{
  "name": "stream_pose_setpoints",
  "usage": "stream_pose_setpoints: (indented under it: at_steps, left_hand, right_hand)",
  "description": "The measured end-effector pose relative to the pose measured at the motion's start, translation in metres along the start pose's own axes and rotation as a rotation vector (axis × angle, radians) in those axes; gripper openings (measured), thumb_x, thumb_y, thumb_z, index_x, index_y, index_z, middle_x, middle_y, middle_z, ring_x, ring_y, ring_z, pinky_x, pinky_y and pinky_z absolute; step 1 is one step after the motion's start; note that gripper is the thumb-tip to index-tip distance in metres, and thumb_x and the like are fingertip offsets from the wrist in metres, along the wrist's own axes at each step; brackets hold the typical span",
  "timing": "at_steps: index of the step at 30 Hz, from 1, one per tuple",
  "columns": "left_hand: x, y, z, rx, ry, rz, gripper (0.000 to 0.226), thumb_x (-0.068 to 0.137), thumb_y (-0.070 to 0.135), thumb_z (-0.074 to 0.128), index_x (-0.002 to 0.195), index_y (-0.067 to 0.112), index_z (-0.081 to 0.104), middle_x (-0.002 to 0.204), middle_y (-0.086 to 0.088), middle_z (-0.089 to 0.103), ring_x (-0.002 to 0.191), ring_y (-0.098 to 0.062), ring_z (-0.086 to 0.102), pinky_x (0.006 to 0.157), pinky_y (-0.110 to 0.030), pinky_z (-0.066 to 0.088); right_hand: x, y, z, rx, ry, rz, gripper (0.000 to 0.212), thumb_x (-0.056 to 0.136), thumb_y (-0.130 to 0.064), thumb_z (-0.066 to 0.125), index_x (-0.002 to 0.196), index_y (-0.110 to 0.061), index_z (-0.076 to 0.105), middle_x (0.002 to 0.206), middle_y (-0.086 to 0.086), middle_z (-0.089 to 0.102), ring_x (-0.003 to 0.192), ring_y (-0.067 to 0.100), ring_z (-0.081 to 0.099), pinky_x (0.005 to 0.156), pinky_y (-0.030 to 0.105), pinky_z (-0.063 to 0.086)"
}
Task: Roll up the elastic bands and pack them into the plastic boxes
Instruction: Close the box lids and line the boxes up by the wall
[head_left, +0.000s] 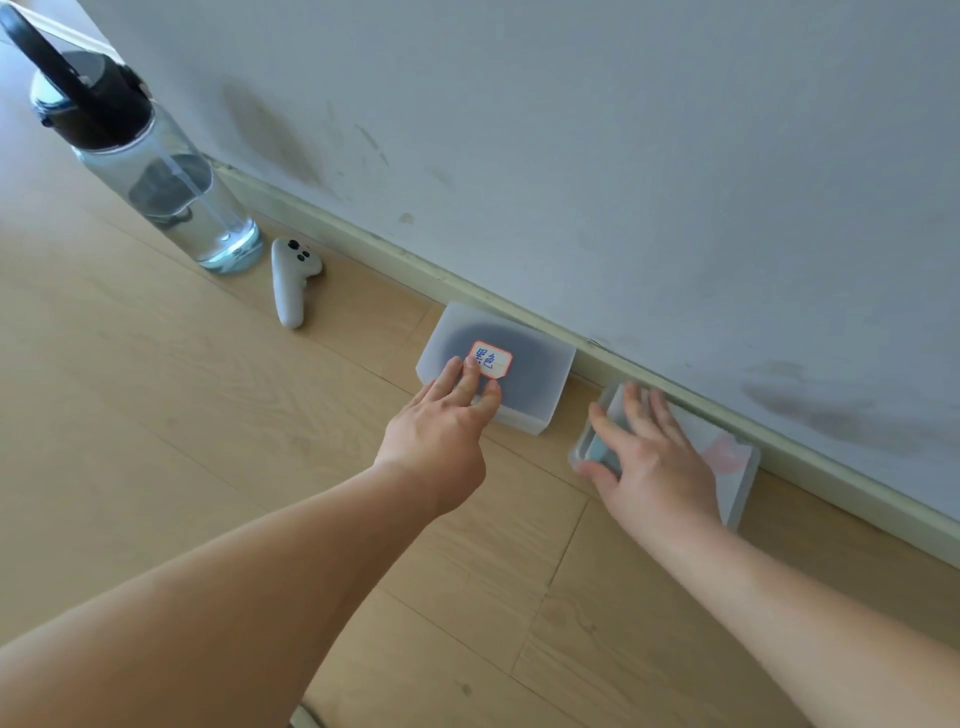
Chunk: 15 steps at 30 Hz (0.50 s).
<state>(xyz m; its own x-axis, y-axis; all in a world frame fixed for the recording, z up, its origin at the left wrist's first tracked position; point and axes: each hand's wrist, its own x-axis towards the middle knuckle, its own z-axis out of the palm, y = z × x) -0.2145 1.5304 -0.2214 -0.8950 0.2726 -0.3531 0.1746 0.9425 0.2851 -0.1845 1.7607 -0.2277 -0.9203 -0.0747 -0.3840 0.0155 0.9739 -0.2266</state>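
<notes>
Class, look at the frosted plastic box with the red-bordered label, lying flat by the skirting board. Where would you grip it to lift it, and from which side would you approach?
Grip the labelled box across its two short end walls, coming from above. It lies flat, lid up, with its far long side close to the skirting board, so there is probably little finger room behind. The left hand rests fingertips on the lid only.

A frosted plastic box (524, 364), lid shut, lies flat on the wood floor at frame centre, just beside the skirting; a dark mass shows through its lid, which carries a red-edged label (492, 359) with blue handwriting. A second frosted box (727, 457) lies to its right, also against the skirting, with pale blue and pink contents faintly visible through it.
</notes>
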Motion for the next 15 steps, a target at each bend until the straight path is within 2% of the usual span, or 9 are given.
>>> stream_pose_setpoints:
  at_steps: [2, 4, 8, 12, 15]
  left_hand:
    - [0.001, 0.001, -0.002, -0.019, -0.005, -0.001, 0.075, 0.096, 0.005, 0.035, 0.163, 0.03, 0.015, 0.174, 0.004, -0.004, 0.16, -0.012, -0.011, 0.125, -0.028, 0.011]
    - [0.002, 0.002, -0.001, -0.019, -0.009, -0.001, 0.073, 0.096, 0.007, 0.035, 0.163, 0.029, 0.016, 0.174, 0.002, -0.003, 0.16, -0.013, -0.01, 0.125, -0.03, 0.016]
    - [0.002, -0.009, 0.009, -0.054, 0.014, 0.022, 0.074, 0.096, 0.005, 0.035, 0.163, 0.032, 0.019, 0.174, 0.005, 0.0, 0.16, -0.01, -0.009, 0.123, -0.03, 0.031]
    - [0.01, -0.014, 0.006, -0.023, 0.011, 0.06, 0.073, 0.096, 0.004, 0.035, 0.161, 0.034, 0.025, 0.174, 0.008, 0.003, 0.16, -0.008, -0.005, 0.12, -0.033, 0.037]
    - [0.02, -0.016, -0.005, -0.006, -0.026, 0.043, 0.07, 0.096, 0.005, 0.035, 0.158, 0.037, 0.03, 0.173, 0.012, 0.006, 0.159, -0.005, -0.002, 0.118, -0.034, 0.039]
  right_hand:
    - [0.013, -0.003, -0.001, 0.027, 0.002, 0.024, 0.065, 0.098, -0.05, 0.06, 0.157, -0.037, 0.035, 0.173, 0.0, 0.008, 0.16, 0.025, 0.001, 0.125, 0.037, 0.02]
    - [0.017, -0.005, 0.001, 0.02, -0.002, 0.003, 0.07, 0.097, -0.048, 0.062, 0.158, -0.035, 0.031, 0.173, -0.002, 0.011, 0.16, 0.026, 0.002, 0.126, 0.039, 0.021]
    - [0.02, -0.015, 0.001, -0.06, -0.004, -0.015, 0.081, 0.101, -0.052, 0.053, 0.162, -0.039, 0.002, 0.173, 0.0, 0.007, 0.16, 0.031, -0.001, 0.127, 0.042, 0.02]
    - [0.029, -0.031, 0.002, -0.166, -0.046, -0.023, 0.067, 0.105, -0.056, 0.038, 0.158, -0.051, -0.001, 0.173, 0.009, 0.0, 0.158, 0.041, -0.001, 0.122, 0.046, 0.024]
    - [0.032, -0.037, -0.002, -0.198, -0.082, -0.003, 0.066, 0.104, -0.058, 0.038, 0.158, -0.052, 0.0, 0.173, 0.01, 0.0, 0.158, 0.042, 0.001, 0.122, 0.046, 0.024]
